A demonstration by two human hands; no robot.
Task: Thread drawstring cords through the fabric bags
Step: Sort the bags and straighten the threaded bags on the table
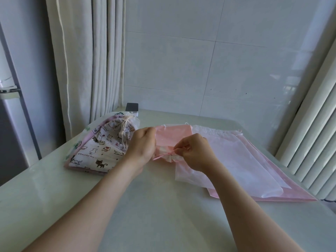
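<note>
Pale table (154,206), set against a tiled wall with a curtain (94,60) at its left corner. Stack of flat pink bags (254,160), right half of the table, mouths toward the wall. Cat-print bag (101,148), left, already drawn closed and tied, resting on other printed fabric. Sheer bag (185,171), the piece in hand, at centre between the two heaps, its mouth bunched and raised, its body trailing toward the person. Left hand (141,144), gripping the bunched mouth from the left, fingertips largely hidden. Right hand (196,151), thumb and forefinger pinching the pink cord (160,157). Cord lies roughly crosswise, low at the left hand and rising to the right, which is the nearer hand for any pull, likely rightward over the stack. Small dark-topped box (132,109), far edge, well clear.
</note>
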